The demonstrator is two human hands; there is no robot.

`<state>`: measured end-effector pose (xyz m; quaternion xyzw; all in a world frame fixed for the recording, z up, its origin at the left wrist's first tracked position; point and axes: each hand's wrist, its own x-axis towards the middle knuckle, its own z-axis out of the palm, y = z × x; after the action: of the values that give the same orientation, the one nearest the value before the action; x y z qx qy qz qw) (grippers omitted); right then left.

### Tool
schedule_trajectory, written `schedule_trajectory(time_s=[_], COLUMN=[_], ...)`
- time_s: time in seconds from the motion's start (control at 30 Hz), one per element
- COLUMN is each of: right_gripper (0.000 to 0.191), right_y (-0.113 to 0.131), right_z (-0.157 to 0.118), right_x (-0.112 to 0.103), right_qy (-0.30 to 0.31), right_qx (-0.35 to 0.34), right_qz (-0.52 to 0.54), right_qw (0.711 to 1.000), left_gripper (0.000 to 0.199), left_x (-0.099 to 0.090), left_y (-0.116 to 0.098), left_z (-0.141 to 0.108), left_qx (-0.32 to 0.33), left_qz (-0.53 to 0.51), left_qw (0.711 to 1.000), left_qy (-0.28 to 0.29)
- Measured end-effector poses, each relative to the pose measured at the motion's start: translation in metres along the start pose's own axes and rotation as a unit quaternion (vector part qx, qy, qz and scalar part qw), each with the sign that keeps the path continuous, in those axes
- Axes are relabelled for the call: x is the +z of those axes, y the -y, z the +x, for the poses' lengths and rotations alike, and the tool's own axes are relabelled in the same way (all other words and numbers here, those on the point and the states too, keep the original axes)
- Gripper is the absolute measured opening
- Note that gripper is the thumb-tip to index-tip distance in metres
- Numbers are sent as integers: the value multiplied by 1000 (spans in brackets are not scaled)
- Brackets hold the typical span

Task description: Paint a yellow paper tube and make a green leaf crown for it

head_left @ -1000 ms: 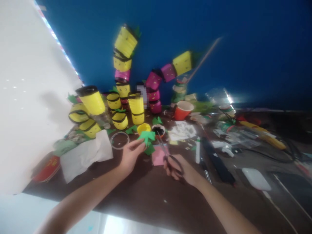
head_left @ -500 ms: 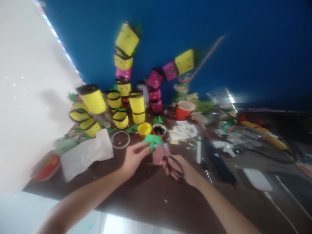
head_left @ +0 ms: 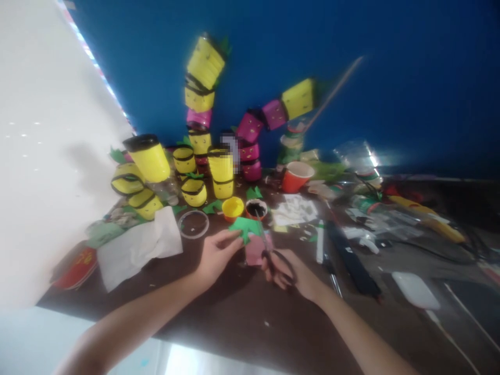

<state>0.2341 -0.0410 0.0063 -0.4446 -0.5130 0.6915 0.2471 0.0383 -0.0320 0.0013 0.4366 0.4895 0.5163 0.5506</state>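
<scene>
Between the thumb and fingers of my left hand [head_left: 219, 254] is a piece of green paper [head_left: 246, 227] with a jagged lower edge. My right hand [head_left: 291, 271] is closed through the dark handles of a pair of scissors [head_left: 267, 249]. The scissors' blades point away from me, beside the right edge of the green paper; blur hides whether they touch it. Under both lies a pink paper square [head_left: 254, 250] on the table. Just beyond stand a small yellow paint cup [head_left: 233, 207] and a cup of dark paint [head_left: 257, 209].
Yellow and magenta decorated cups [head_left: 221, 166] stand stacked at the back, against a blue wall [head_left: 273, 47]. White paper [head_left: 138, 249] and a clear ring [head_left: 194, 224] lie left. To the right are a red cup [head_left: 297, 176], a black bar [head_left: 353, 260] and a white mouse-like object [head_left: 416, 290].
Both hands hold nearly the same pose. The whole view has shifted very slightly; the scissors and green paper stay side by side.
</scene>
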Motion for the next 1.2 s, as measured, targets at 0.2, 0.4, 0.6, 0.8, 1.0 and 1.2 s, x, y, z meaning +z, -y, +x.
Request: schedule_trajectory(time_s=[0.2,0.4,0.6,0.8,1.0,1.2], right_gripper=[53,54,51,49,50,51], right_y=[2,2,-1,0,5,7], right_z=[-1,-1,0,2,1,0], right_x=[2,1,1,2,5,5], right_qy=[-7,-6,-3,-6,-16,-22], right_qx=[-9,-5,-14,-16,-12,-16], right_qz=[2,10,3,-5,-19,-31], right_qw=[1000,1000,1000,1000,1000,999], left_gripper=[27,26,27,26,28,27], left_x=[0,0,0,0,0,0], left_y=[0,-1,0,2,2,0], left_z=[-1,-2,-1,-1,0,0], left_qx=[25,36,37,29,14,26], left_qz=[30,43,52,37,2,16], left_qw=[999,998,998,999,1000,999], left_qy=[6,6,4,1,-11,-13])
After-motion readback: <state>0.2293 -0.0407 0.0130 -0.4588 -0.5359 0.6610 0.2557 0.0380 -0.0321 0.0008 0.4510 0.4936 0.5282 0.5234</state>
